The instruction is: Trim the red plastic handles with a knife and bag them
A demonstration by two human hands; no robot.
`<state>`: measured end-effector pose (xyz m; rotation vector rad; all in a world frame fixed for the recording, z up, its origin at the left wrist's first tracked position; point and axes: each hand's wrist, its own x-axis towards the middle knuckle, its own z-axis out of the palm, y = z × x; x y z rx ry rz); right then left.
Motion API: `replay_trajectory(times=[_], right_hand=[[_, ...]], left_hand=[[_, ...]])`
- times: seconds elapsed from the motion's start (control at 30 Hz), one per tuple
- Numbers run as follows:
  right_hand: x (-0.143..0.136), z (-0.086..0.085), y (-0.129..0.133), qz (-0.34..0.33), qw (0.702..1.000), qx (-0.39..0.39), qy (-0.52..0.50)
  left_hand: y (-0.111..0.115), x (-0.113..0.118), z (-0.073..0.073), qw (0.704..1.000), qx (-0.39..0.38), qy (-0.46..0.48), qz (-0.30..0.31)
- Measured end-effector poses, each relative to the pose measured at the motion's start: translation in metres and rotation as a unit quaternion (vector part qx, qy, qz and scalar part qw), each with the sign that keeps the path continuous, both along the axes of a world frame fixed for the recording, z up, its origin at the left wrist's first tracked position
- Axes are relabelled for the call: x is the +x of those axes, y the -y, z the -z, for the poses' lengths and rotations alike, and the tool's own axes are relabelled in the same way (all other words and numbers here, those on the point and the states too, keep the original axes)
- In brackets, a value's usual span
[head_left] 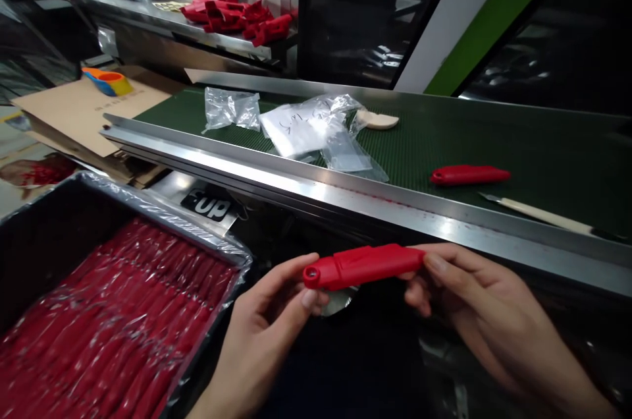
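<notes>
A red plastic part (pixel 368 265) is held level between both hands, in front of the conveyor's metal edge. My left hand (pixel 276 313) pinches its left end, beside a small round hole. At the tapered right end, my right hand (pixel 474 294) grips the part between thumb and fingers. A second red part (pixel 470 174) lies on the green conveyor belt (pixel 419 149), and a knife with a pale handle (pixel 543 213) rests just in front of it.
Plastic bags (pixel 316 126) and a beige piece (pixel 379 120) lie on the belt. A plastic-lined crate (pixel 237 261) of wrapped red parts stands at the lower left. Cardboard (pixel 64 109) and a shelf of red pieces (pixel 232 14) are behind.
</notes>
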<state>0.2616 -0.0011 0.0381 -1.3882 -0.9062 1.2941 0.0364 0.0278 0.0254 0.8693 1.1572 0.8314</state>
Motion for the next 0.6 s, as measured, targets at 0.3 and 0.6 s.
replay_trajectory(times=[0.3,0.6], right_hand=[[0.008,0.019,0.023,0.004,0.981,0.039,0.189],[0.008,0.028,0.022,-0.017,0.95,0.155,0.271]], left_hand=[[0.003,-0.008,0.019,0.997,-0.039,0.067,0.019],[0.01,0.003,0.0,0.997,-0.006,0.009,-0.077]])
